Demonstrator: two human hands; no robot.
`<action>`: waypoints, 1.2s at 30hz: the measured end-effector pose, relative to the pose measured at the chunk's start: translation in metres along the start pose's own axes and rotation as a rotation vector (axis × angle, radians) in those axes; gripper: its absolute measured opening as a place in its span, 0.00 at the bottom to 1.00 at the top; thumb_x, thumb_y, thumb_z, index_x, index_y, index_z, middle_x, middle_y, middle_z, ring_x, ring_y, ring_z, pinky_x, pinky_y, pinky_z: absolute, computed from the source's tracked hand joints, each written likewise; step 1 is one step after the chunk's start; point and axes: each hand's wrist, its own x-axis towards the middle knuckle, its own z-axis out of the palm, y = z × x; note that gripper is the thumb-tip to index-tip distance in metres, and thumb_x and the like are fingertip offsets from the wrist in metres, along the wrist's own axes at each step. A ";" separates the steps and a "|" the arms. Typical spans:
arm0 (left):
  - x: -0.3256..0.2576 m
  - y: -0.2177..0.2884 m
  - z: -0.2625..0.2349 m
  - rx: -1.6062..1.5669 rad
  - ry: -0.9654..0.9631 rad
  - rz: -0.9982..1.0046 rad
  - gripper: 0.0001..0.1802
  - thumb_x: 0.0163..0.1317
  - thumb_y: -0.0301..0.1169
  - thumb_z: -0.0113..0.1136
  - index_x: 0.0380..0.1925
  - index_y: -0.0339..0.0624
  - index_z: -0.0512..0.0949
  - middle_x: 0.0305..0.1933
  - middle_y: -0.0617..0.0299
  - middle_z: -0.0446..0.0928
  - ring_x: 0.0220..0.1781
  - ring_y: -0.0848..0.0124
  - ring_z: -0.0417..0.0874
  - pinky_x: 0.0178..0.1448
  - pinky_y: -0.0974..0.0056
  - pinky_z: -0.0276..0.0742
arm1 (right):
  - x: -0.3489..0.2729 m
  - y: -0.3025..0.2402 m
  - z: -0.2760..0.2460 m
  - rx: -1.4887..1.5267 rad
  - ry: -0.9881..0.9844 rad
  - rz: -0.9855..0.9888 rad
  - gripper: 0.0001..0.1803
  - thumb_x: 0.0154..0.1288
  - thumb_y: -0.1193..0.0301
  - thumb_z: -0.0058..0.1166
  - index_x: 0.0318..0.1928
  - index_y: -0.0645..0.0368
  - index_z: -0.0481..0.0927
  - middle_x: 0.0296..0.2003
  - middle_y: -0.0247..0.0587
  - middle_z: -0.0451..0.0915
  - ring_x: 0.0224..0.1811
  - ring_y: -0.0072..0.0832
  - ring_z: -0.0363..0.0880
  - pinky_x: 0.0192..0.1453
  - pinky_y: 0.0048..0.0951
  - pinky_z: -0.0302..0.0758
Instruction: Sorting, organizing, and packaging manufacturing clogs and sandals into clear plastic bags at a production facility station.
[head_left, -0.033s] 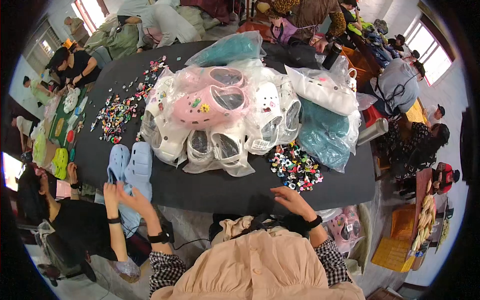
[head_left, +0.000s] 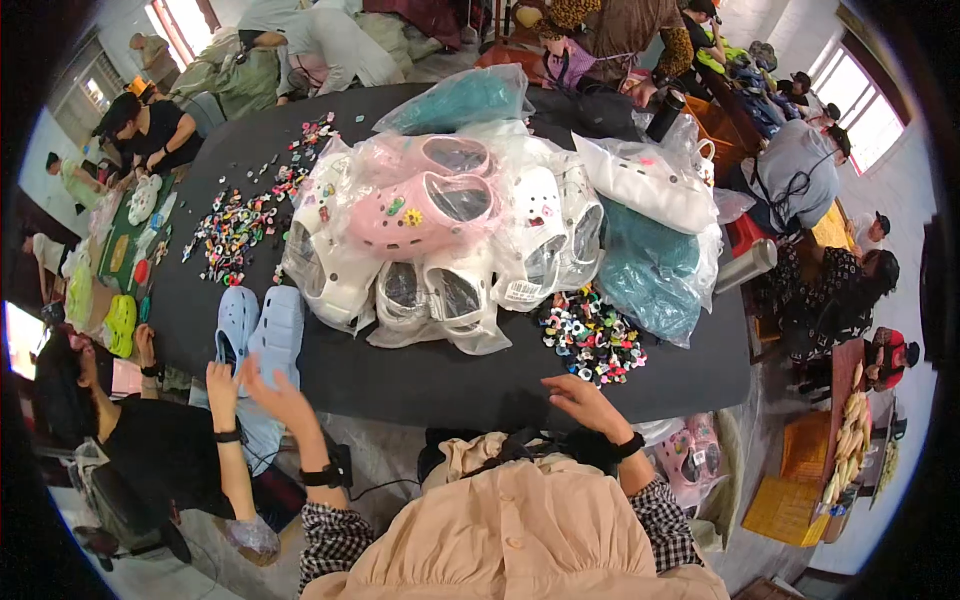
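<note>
A pair of light blue clogs stands at the table's near left edge: the left clog [head_left: 237, 322] and the right clog [head_left: 277, 328]. My left hand [head_left: 276, 396] is just below the right clog, fingers apart, with nothing visible in it; whether a fingertip touches the clog I cannot tell. Right beside it is a co-worker's hand [head_left: 222, 388], at the left clog's near end. At the near table edge my right hand [head_left: 585, 403] lies with fingers stretched out, holding nothing. Closest to it is a heap of small colourful shoe charms [head_left: 595, 340].
Plastic-bagged clogs pile up mid-table, among them a pink pair [head_left: 425, 215] and white ones [head_left: 340, 270]. Teal bagged items [head_left: 650, 270] lie to their right. More charms [head_left: 235, 235] are scattered at left. A metal bottle [head_left: 745, 265] leans over the right edge. A co-worker [head_left: 150, 450] sits close at left.
My left hand has shifted slightly back toward me, its fingers lifting and spreading. The right hand has stayed put, as have the clogs.
</note>
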 end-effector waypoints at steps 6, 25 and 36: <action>0.003 0.090 0.070 -0.881 -0.685 -0.373 0.24 0.72 0.31 0.49 0.65 0.37 0.64 0.62 0.51 0.69 0.59 0.63 0.75 0.63 0.60 0.70 | 0.020 -0.004 0.008 -0.089 -0.006 -0.062 0.17 0.67 0.72 0.54 0.56 0.61 0.76 0.48 0.49 0.77 0.46 0.40 0.80 0.51 0.34 0.76; 0.038 0.146 0.159 -1.055 -0.896 -0.692 0.42 0.58 0.38 0.66 0.69 0.49 0.56 0.64 0.57 0.67 0.61 0.63 0.72 0.56 0.57 0.73 | -0.011 0.003 0.014 -0.141 0.046 -0.051 0.18 0.67 0.73 0.53 0.56 0.61 0.76 0.49 0.49 0.77 0.49 0.42 0.79 0.52 0.35 0.77; 0.002 0.084 0.048 -1.212 -0.920 -0.850 0.32 0.63 0.41 0.58 0.66 0.43 0.64 0.65 0.60 0.70 0.63 0.66 0.73 0.63 0.59 0.72 | 0.029 -0.032 -0.007 -0.032 0.415 -0.236 0.16 0.69 0.75 0.51 0.56 0.60 0.76 0.49 0.44 0.79 0.50 0.31 0.79 0.52 0.29 0.75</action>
